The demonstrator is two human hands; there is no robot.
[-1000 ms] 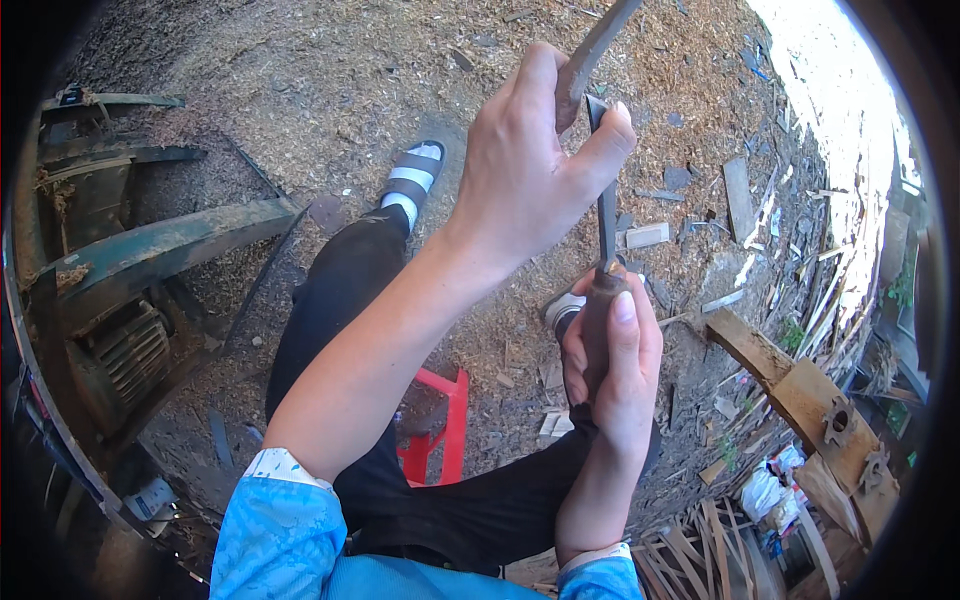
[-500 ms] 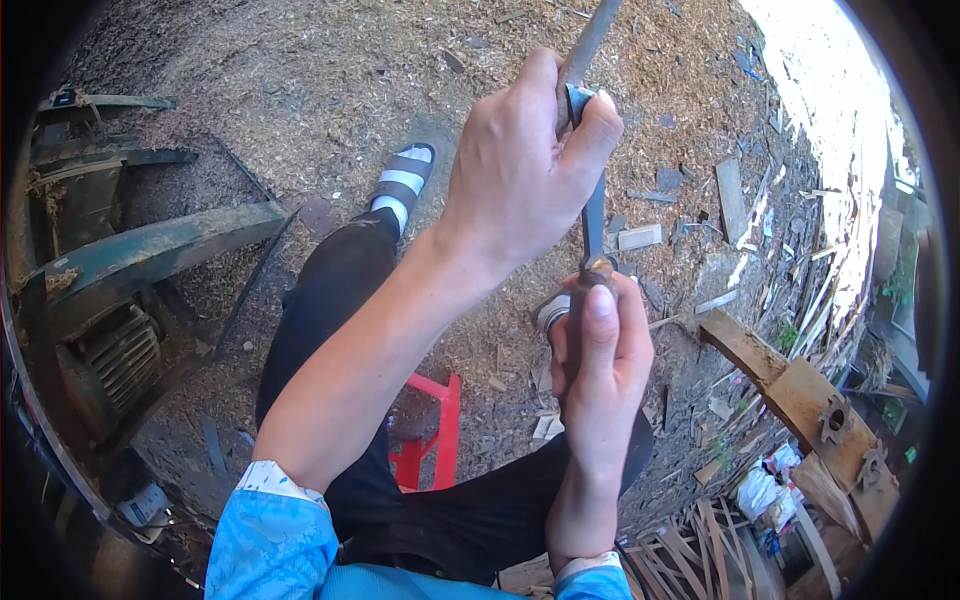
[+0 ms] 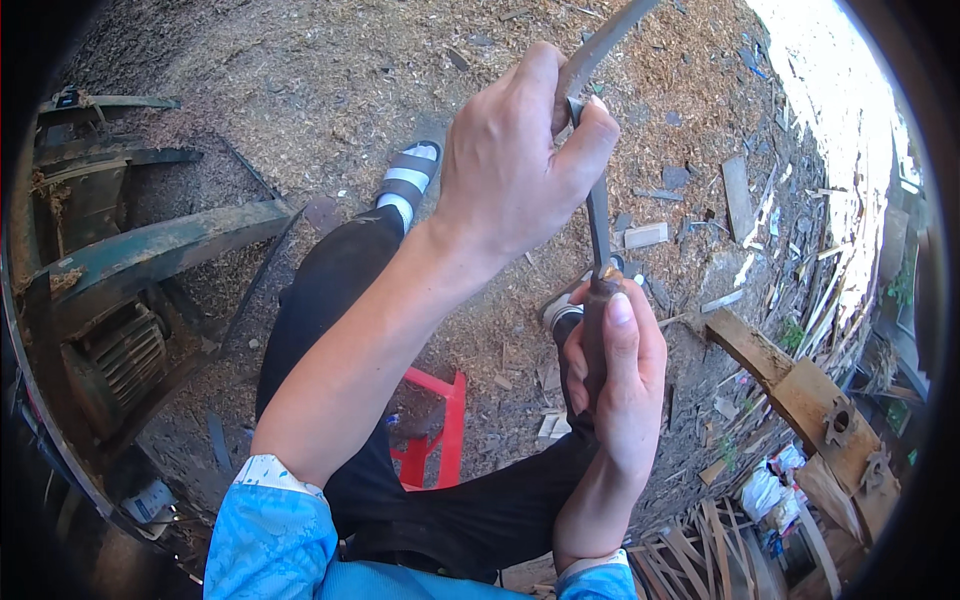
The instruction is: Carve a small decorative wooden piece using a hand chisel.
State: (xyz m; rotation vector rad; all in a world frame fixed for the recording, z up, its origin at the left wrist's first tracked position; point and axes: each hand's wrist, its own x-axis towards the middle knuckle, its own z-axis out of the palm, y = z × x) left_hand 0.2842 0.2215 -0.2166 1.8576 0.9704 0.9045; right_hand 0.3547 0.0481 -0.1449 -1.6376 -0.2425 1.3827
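Observation:
My left hand grips a long grey, slightly curved strip that looks like a sharpening stone; its far end runs out past the top edge. Below it, my right hand is wrapped round the dark handle of a narrow metal tool, thumb lying along the handle. The tool's slim shaft rises from the handle to my left hand, where its dark tip meets the strip beside my thumb. My left fingers hide much of this contact, so the tool's exact kind cannot be told.
Wood shavings and scraps cover the ground. A rusty green metal machine frame stands at left. Between my legs is a red plastic stool. On the right lie a wooden beam, thin slats and a white bag.
The grey strip's far end has swung to the right. My right hand and the tool's handle have shifted slightly right, so the shaft slants more. Both grips are kept.

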